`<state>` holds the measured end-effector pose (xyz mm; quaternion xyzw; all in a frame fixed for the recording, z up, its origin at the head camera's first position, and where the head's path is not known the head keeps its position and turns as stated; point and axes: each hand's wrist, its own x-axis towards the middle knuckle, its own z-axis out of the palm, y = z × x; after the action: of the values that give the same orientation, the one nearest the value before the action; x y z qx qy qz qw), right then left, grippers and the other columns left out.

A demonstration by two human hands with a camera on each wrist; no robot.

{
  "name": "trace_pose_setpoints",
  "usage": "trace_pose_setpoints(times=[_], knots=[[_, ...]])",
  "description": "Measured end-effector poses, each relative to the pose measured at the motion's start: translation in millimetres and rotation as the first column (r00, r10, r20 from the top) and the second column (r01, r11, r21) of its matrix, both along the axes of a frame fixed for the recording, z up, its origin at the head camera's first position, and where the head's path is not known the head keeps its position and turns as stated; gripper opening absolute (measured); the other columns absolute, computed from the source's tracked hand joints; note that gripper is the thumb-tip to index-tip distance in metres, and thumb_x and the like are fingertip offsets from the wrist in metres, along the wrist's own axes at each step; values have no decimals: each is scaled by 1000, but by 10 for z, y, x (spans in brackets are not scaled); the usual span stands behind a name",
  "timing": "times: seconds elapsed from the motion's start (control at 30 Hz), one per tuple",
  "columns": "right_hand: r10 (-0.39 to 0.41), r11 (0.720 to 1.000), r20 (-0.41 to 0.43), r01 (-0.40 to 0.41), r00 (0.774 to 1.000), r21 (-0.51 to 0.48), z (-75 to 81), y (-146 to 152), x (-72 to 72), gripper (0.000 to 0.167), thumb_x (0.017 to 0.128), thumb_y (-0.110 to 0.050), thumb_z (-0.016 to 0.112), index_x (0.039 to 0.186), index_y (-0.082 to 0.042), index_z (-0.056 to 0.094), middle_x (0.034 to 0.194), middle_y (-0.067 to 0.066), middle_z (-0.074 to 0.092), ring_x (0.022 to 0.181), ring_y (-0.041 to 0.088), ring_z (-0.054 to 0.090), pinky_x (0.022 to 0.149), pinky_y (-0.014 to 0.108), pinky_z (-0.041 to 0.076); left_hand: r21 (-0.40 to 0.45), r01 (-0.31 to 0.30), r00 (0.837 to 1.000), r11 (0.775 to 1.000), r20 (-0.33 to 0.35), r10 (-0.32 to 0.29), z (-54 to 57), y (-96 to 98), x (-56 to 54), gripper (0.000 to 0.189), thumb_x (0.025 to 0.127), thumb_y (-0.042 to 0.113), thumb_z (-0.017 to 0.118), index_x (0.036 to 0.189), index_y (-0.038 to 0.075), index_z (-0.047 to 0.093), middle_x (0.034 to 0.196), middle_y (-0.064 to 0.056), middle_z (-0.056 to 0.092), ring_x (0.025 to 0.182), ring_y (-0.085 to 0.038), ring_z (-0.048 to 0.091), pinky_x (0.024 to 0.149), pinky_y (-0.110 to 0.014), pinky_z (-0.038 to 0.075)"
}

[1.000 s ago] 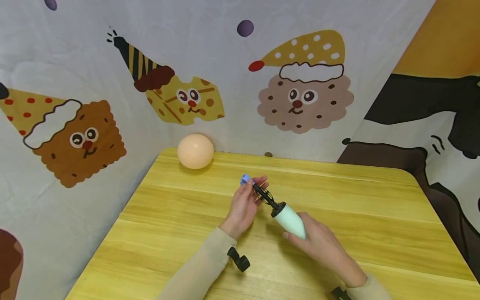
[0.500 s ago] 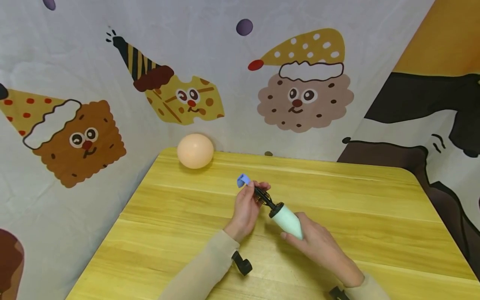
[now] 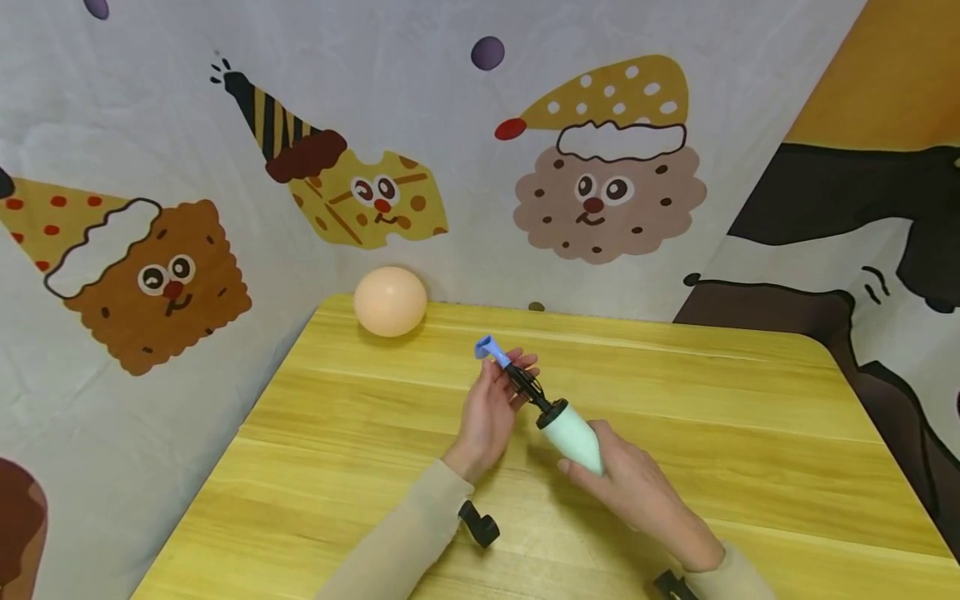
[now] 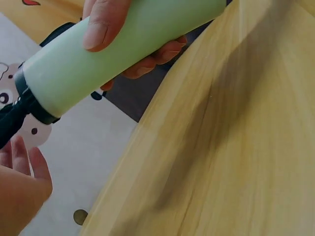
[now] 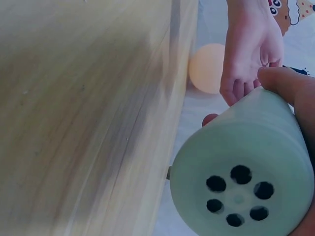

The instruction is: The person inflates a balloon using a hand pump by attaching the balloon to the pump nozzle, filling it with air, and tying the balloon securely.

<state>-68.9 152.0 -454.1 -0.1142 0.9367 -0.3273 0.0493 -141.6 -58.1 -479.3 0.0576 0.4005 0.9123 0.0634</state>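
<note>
My right hand [image 3: 637, 492] grips the mint-green barrel of a balloon pump [image 3: 573, 437], thumb on one side and fingers wrapped round the other. The pump slants up to the left, and its holed end faces the right wrist camera. At the tip of its black nozzle [image 3: 527, 385] sits a limp blue balloon [image 3: 491, 348], its free end bent over to the left. Beside the nozzle is my left hand [image 3: 487, 417], palm turned up, fingers loosely extended behind the nozzle and thumb near the balloon's neck. In the left wrist view the balloon is out of frame.
An inflated peach balloon [image 3: 390, 302] rests at the table's back left corner. The wooden table [image 3: 712, 400] runs back to a printed cloth [image 3: 480, 183] with cartoon biscuits. Each sleeve has a black wrist camera mount [image 3: 480, 525] at its cuff.
My left thumb has come away from the blue balloon, and the fingers have spread. More of the balloon shows, its free end now higher. The pump has shifted slightly left in my right hand.
</note>
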Motion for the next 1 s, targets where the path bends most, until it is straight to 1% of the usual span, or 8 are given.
trace_pose_setpoints(times=[0.13, 0.33, 0.47, 0.57, 0.7, 0.8, 0.87, 1.0], knots=[[-3, 1000, -2, 3, 1000, -17, 9, -8, -5, 67, 91, -51, 77, 131, -2, 56, 90, 4, 64, 71, 13, 57, 59, 31, 50, 53, 30, 999, 998, 11, -31, 13, -51, -30, 52, 114, 46, 26, 140, 8, 49, 135, -7, 62, 131, -29, 55, 110, -38, 43], [2, 999, 12, -1, 1000, -39, 17, -34, -5, 67, 90, -53, 77, 132, -4, 57, 94, 5, 66, 73, 13, 58, 61, 31, 51, 63, 3, 1000, 998, 3, -3, 57, -65, -51, 28, 114, 32, 39, 120, 11, 57, 126, -5, 67, 122, -25, 61, 106, -36, 42], [7, 999, 19, -6, 1000, -45, 27, -61, -6, 68, 90, -53, 77, 132, -3, 56, 94, 6, 66, 72, 13, 58, 60, 31, 51, 17, -29, 1000, 999, 4, 29, 61, -45, -39, 19, 113, 25, 42, 114, 11, 55, 119, -4, 69, 118, -23, 63, 107, -36, 44], [7, 999, 18, -6, 1000, -39, 30, -80, -9, 68, 90, -52, 78, 131, -2, 56, 93, 5, 66, 71, 13, 57, 59, 31, 51, -28, -80, 997, 996, -5, 80, 47, -13, -27, 18, 113, 23, 44, 111, 8, 56, 114, -5, 71, 114, -23, 65, 109, -40, 46], [11, 1000, -2, -11, 1000, -22, 21, -103, -14, 66, 90, -50, 78, 129, -2, 57, 91, 5, 65, 71, 13, 57, 59, 31, 50, -125, -162, 987, 979, -28, 159, 35, 34, -10, 21, 112, 20, 47, 108, 4, 60, 109, -8, 73, 110, -25, 68, 109, -42, 48], [16, 1000, -23, -17, 1000, -11, 7, -116, -19, 63, 90, -48, 79, 128, -2, 58, 91, 5, 65, 70, 12, 57, 59, 31, 50, -191, -194, 981, 962, -36, 190, 38, 54, 1, 27, 111, 19, 47, 108, -2, 64, 108, -11, 74, 108, -26, 69, 107, -42, 50], [17, 1000, -31, -17, 999, -7, 4, -121, -24, 63, 90, -48, 79, 127, -2, 58, 91, 5, 65, 70, 12, 57, 58, 31, 50, -200, -197, 980, 960, -37, 193, 44, 51, 5, 30, 111, 18, 47, 113, -5, 65, 111, -13, 74, 110, -27, 69, 108, -46, 49], [13, 1000, -27, -13, 1000, -4, 9, -124, -32, 65, 91, -50, 77, 129, -2, 57, 91, 5, 65, 69, 12, 56, 56, 30, 50, -137, -164, 987, 977, -27, 161, 60, 13, -1, 38, 112, 23, 45, 129, -8, 59, 123, -16, 71, 117, -29, 67, 112, -49, 45]])
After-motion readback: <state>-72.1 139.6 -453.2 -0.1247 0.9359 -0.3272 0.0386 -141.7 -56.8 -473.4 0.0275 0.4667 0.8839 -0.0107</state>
